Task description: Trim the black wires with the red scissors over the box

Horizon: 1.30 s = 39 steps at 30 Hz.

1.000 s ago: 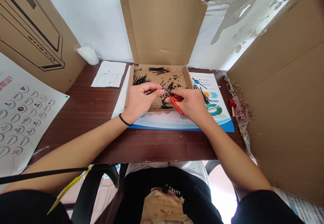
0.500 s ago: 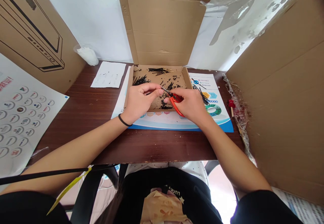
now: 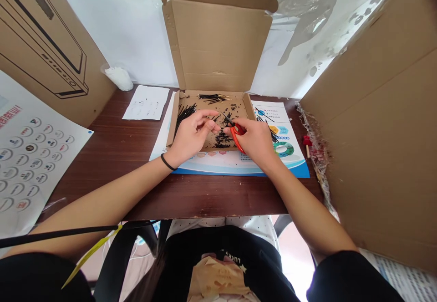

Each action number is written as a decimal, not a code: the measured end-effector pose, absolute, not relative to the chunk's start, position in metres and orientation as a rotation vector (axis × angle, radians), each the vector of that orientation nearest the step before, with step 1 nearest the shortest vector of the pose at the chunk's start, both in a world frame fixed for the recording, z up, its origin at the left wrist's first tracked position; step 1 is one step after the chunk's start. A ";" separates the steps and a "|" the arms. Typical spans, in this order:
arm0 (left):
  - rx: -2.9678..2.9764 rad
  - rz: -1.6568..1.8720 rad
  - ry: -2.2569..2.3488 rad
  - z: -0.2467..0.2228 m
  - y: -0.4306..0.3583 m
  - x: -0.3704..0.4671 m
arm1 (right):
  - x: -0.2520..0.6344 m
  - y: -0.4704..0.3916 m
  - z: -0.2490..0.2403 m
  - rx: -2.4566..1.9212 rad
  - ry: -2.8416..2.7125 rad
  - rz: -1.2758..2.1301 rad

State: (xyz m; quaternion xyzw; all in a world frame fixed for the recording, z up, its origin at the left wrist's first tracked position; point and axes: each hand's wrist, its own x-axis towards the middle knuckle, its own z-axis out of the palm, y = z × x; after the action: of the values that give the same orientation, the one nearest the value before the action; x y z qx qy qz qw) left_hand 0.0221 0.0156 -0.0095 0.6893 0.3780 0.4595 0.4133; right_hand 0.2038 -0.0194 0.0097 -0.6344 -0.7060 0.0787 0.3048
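Note:
Red-handled scissors (image 3: 237, 139) are gripped in my right hand (image 3: 259, 139), their dark blades pointing up and left over the cardboard box (image 3: 251, 106). My left hand (image 3: 191, 135) hovers above the box's left side, index finger and thumb apart, and I see nothing held between them. Inside the box, a bundle of thin black wires with gold-coloured ends (image 3: 213, 98) lies at the back. Another bundle of black wires (image 3: 186, 112) rests at the left, partly behind my left hand. Short black offcuts (image 3: 223, 139) are scattered over the box floor.
The box lid (image 3: 218, 42) stands up against the wall. Under the box is a printed sheet (image 3: 290, 165), with more black wires (image 3: 273, 133) on its right. A white paper (image 3: 146, 102) with small bits lies left. A small red-topped item (image 3: 306, 141) lies at right.
My left index finger and thumb have parted from their pinch by the blade tips. The scissors have drawn slightly away from the left fingers. The whole view has shifted slightly.

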 end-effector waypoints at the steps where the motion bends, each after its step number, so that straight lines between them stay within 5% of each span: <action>1: 1.738 1.152 0.941 -0.010 0.016 0.022 | 0.203 -0.019 0.009 -1.673 -1.870 0.208; 21: 1.804 1.138 0.970 -0.009 0.018 0.020 | 0.203 -0.020 0.009 -1.499 -1.879 0.491; 39: 1.875 1.124 1.023 -0.010 0.020 0.018 | 0.204 -0.019 0.007 -1.499 -1.996 0.331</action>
State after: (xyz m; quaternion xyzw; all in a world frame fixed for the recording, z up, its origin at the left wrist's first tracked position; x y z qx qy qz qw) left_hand 0.0181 0.0198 -0.0104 0.7260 0.3962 0.4353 0.3558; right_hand 0.2043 -0.0186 0.0073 -0.5667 -0.7543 0.1251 0.3068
